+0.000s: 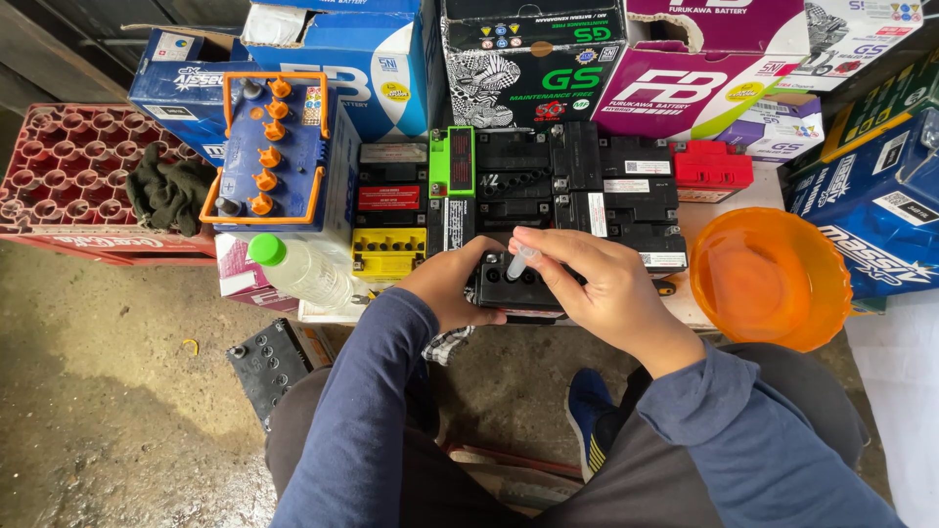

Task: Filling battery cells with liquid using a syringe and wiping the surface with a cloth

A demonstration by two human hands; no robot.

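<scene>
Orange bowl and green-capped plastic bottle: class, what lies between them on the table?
In the head view, between the plastic bottle and the orange bowl sit a small black battery and both hands: left steadying it, right holding a small clear tube.

Low white bench (719, 210) under a crowd of batteries: small black batteries (597, 186) packed in the middle, one yellow battery (388, 251) and one green-topped battery (451, 159) to their left, a red battery (712, 164) to their right. Orange plastic bowl (770, 277) at the right end, overhanging the edge. Clear bottle with green cap (298, 269) lying near the left end. Below, bare concrete floor (108, 391) with a dark battery (271, 364).
</scene>
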